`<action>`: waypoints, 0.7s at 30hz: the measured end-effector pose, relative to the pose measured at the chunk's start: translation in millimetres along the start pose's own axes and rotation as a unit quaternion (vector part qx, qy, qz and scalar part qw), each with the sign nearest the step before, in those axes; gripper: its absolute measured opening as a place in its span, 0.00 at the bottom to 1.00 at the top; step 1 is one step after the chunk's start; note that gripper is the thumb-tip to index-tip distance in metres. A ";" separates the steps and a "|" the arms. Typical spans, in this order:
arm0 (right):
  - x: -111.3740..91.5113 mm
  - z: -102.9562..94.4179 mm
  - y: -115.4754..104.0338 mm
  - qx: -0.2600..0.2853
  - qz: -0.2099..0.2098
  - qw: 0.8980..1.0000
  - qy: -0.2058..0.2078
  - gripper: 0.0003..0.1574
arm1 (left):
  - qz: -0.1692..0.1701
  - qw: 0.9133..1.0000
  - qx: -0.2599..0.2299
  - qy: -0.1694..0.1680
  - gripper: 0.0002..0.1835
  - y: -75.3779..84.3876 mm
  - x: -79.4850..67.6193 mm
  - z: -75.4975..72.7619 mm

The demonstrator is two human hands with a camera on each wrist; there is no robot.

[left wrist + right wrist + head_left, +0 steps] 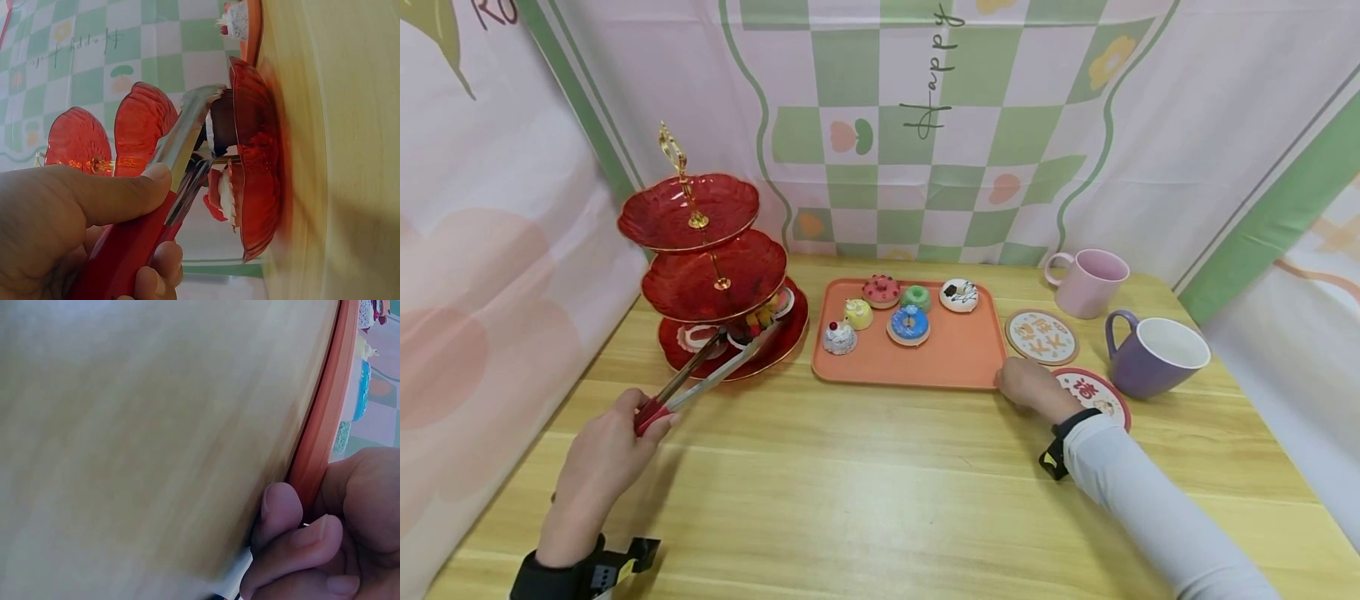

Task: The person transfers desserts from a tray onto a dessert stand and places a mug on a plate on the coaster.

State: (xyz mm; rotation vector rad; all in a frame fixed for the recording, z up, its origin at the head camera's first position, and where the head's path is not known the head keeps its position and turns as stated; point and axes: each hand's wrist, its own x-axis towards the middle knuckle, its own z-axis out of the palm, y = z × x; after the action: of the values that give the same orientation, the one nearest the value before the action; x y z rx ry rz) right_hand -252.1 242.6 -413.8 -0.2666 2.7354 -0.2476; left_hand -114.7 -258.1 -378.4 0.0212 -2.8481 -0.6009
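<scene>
My left hand grips red-handled metal tongs. Their arms reach over the bottom plate of a red three-tier stand, with the tips at a dark cake topped with fruit. Whether the tips squeeze the cake I cannot tell. Beside it on that plate lies a pink and cream pastry. At the near right corner of an orange tray, my right hand pinches the rim, its thumb and curled fingers around the edge in the right wrist view.
The tray holds several toy-like sweets, among them a blue donut, a pink donut and a white donut. To the right are a tan coaster, a red-rimmed coaster, a pink mug and a purple mug.
</scene>
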 end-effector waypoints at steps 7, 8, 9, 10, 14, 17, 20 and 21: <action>2.0 0.5 1.7 -0.004 -0.003 1.000 0.003 0.17 | -0.022 0.999 0.004 -0.031 0.18 -1.7 -2.2 -3.7; 1.7 0.3 1.5 -0.004 -0.002 1.000 0.004 0.17 | -0.024 0.999 0.003 -0.035 0.18 -2.5 -1.8 -3.7; 1.4 0.2 1.2 -0.003 -0.003 1.000 0.004 0.17 | -0.025 0.999 0.003 -0.038 0.19 -3.1 -1.6 -3.4; 1.0 0.0 0.8 -0.002 -0.003 1.000 0.004 0.17 | -0.026 0.999 0.001 -0.041 0.19 -3.8 -1.2 -3.1; 0.2 0.2 -0.2 -0.005 -0.004 1.000 0.006 0.16 | -0.033 0.998 -0.002 -0.051 0.20 -5.4 -0.1 -1.5; 0.3 0.7 0.0 -0.005 -0.006 1.000 0.007 0.16 | -0.041 0.997 -0.005 -0.058 0.21 -6.0 0.5 -1.0; 0.5 0.8 0.2 -0.004 -0.008 1.000 0.009 0.16 | -0.048 0.997 -0.007 -0.062 0.22 -5.3 0.8 -1.3; 0.7 0.8 0.6 -0.002 -0.009 1.000 0.009 0.16 | -0.050 0.997 -0.008 -0.062 0.22 -4.8 0.6 -1.6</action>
State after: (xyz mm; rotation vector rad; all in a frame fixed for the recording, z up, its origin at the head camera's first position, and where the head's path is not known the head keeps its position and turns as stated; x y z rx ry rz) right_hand -252.5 243.0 -415.0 -0.2908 2.7520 -0.2507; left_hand -115.0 -263.1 -378.8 0.1294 -2.9767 -0.6666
